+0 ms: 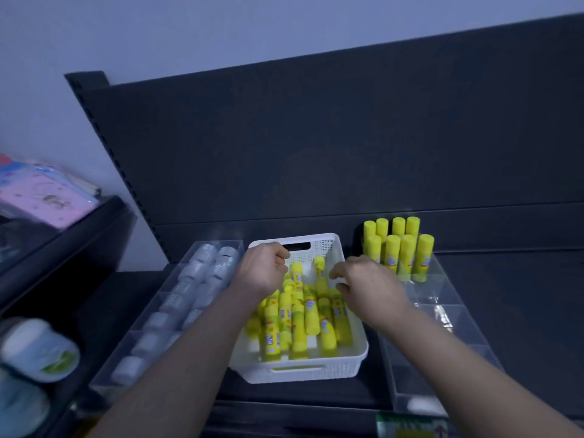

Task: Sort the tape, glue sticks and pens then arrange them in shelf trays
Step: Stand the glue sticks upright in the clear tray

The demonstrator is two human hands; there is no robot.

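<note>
The single view comes from the person's head, tipped forward and down along both forearms. It sits close: the left hand [262, 271] and right hand [371, 284] fall just below mid-frame, over the white basket [331, 368]. Beyond the hands the dark shelf back panel [316, 147] fills the upper frame, its top edge running aslant.

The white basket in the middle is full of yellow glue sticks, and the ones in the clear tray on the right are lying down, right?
Not quite. The head view shows the glue sticks in the clear tray on the right standing upright, not lying down. The white basket in the middle is full of yellow glue sticks.
</note>
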